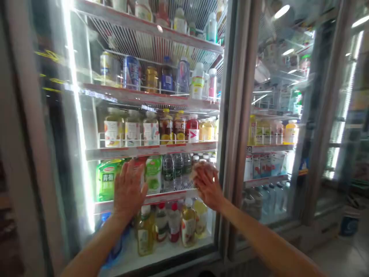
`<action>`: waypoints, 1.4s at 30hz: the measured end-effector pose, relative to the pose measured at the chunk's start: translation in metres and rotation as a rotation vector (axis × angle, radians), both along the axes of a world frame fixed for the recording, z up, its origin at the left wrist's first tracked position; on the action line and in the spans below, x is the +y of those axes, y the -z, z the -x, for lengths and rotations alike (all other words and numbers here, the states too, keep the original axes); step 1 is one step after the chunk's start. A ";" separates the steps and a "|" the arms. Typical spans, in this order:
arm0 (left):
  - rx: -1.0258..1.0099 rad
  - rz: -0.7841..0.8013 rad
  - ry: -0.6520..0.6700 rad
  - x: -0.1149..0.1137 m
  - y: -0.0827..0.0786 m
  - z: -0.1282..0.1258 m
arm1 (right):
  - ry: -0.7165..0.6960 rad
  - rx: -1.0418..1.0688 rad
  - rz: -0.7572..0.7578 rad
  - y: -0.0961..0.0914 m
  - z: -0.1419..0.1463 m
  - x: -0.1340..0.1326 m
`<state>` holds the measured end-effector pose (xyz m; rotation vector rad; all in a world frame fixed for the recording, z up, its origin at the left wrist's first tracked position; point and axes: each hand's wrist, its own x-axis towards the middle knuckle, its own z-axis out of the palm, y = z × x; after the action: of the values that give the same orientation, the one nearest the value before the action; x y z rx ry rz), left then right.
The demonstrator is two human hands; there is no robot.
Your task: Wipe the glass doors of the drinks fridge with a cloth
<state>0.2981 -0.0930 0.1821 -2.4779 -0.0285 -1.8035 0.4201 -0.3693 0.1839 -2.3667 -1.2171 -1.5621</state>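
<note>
Glass cooler door (152, 148) behind hands (129, 192) (210, 189) and cloth (205, 167)

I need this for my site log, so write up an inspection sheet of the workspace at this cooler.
Surface: upright glass door, with light reflections on it.
Job's things: pale, crumpled cloth, partly hidden by the right hand.
Clutter: bottles, cans and a green packet on shelves behind the glass.
Grippers: bare hands; the left hand is open, palm toward the glass, contact uncertain; the right hand holds the cloth at the glass.
Cables: nothing seen.
Surroundings: bright light strip on the left; another glass-fronted section with drinks to the right; a blurred container at far right.
</note>
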 end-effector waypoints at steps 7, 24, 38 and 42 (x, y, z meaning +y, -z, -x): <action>0.005 0.015 -0.070 0.005 -0.005 0.002 | 0.169 -0.060 -0.477 -0.029 -0.023 0.000; 0.041 0.020 -0.082 0.016 -0.024 0.010 | -0.142 -0.101 0.018 -0.014 0.003 0.025; -0.004 0.074 -0.101 0.027 -0.035 0.011 | -0.035 -0.065 -0.344 -0.057 0.015 0.072; 0.023 0.081 -0.104 0.026 -0.035 0.011 | -0.214 -0.124 0.099 -0.054 0.021 0.077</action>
<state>0.2873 -0.0671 0.2172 -2.4999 -0.2290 -1.7655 0.3996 -0.2919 0.2383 -2.1352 -1.5496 -1.6335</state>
